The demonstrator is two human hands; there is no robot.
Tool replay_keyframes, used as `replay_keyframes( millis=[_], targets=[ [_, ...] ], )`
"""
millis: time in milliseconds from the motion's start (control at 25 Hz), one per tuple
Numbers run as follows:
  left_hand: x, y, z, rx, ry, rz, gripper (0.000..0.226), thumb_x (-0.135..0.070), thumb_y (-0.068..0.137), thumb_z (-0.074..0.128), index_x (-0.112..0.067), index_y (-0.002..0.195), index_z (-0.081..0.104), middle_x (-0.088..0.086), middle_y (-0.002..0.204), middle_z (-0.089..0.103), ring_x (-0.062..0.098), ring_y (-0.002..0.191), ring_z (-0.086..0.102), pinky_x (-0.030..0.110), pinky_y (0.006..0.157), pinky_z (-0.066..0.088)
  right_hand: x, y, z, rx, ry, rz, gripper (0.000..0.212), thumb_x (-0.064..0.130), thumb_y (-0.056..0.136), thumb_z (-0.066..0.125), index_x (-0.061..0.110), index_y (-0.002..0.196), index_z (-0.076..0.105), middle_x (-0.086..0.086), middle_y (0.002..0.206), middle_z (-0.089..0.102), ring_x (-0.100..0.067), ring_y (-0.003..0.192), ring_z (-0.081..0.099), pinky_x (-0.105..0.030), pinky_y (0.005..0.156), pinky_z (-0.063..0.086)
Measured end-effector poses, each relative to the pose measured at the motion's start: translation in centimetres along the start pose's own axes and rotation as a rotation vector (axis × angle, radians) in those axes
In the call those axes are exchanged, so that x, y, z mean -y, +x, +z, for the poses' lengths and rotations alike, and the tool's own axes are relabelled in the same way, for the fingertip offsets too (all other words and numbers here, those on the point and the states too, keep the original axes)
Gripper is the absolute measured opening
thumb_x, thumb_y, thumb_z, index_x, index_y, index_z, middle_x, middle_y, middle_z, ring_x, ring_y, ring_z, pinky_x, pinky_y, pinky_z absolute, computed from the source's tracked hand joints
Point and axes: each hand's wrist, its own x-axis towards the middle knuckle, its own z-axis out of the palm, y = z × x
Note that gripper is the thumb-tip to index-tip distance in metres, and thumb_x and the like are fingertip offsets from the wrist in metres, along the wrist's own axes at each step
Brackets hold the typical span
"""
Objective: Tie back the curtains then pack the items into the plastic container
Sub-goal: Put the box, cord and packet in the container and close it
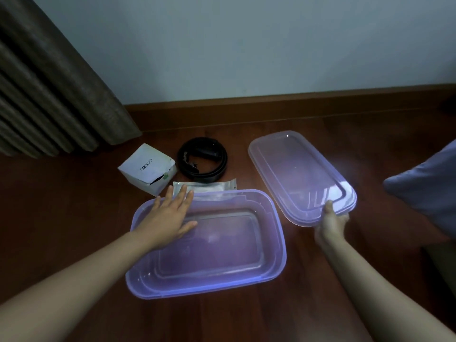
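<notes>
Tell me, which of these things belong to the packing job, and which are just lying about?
For the job: plastic container, lid, white box, black belt, clear packet, curtain.
Just lying about: grey-blue cushion, apparently, far right.

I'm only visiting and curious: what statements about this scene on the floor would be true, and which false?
1. The plastic container holds none of the items yet. True.
2. The right hand grips the near edge of the lid. True.
3. The black belt lies stretched out straight. False: it is coiled in a ring.
4. The white box sits inside the container. False: it stands on the floor beyond it, beside the belt.
5. The left hand is clenched in a fist. False: its fingers are straight, over the container's far rim.
</notes>
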Motion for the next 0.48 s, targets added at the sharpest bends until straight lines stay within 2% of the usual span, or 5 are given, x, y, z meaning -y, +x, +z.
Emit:
replay_keyframes(
  millis=[120, 280, 360, 400, 480],
  targets=[
    [-0.4, -0.1, 0.5, -0.05, 0.018, -0.026, 0.074, -0.053, 0.096, 0.024, -0.015, 0.147, -0.013, 0.009, 0.157, -0.016, 0.033, 0.144, -0.014, 0.048, 0.117, 0.001, -1.2, 1.3, -0.6, -0.113, -0.574, 0.032, 0.065, 0.041, 0.089, 0.055, -0.006, 0.132, 0.042, -0.03, 0.135, 0.046, -0.041, 0.122, 0.048, -0.042, 0.1, 0.039],
    [-0.6, 0.0, 1.3, -0.171, 0.035, -0.033, 0.085, -0.065, 0.081, -0.002, -0.013, 0.149, -0.003, 0.015, 0.158, -0.005, 0.035, 0.144, -0.008, 0.048, 0.116, 0.003, -1.8, 2.3, -0.3, -0.128, -0.778, 0.107, 0.073, 0.046, 0.092, 0.048, -0.012, 0.134, 0.035, -0.035, 0.137, 0.037, -0.044, 0.128, 0.038, -0.045, 0.104, 0.035],
    [-0.7, -0.2, 1.5, -0.205, 0.034, -0.011, 0.097, -0.07, 0.071, -0.016, -0.014, 0.149, -0.002, 0.012, 0.157, -0.004, 0.027, 0.143, -0.011, 0.042, 0.116, -0.001, -2.3, 2.0, 0.2, -0.184, -0.796, 0.127, 0.073, 0.047, 0.09, 0.05, -0.01, 0.134, 0.035, -0.032, 0.137, 0.034, -0.045, 0.125, 0.037, -0.045, 0.104, 0.034],
    [-0.7, -0.3, 1.4, -0.248, -0.02, -0.001, 0.101, -0.072, 0.071, -0.02, -0.013, 0.149, 0.002, 0.009, 0.157, -0.001, 0.021, 0.141, -0.012, 0.038, 0.114, -0.004, -2.5, 1.4, 0.5, -0.214, -0.785, 0.069, 0.072, 0.046, 0.09, 0.051, -0.008, 0.134, 0.035, -0.031, 0.137, 0.032, -0.045, 0.125, 0.036, -0.044, 0.104, 0.031],
    [0.0, 0.2, 0.5, -0.355, -0.146, 0.009, 0.098, -0.071, 0.077, -0.015, -0.01, 0.148, 0.013, 0.004, 0.154, 0.004, 0.017, 0.142, -0.006, 0.033, 0.113, -0.004, -2.4, -0.2, 1.4, -0.159, -0.707, -0.263, 0.067, 0.044, 0.089, 0.049, -0.005, 0.134, 0.038, -0.029, 0.136, 0.033, -0.044, 0.126, 0.035, -0.04, 0.106, 0.027]
  ],
)
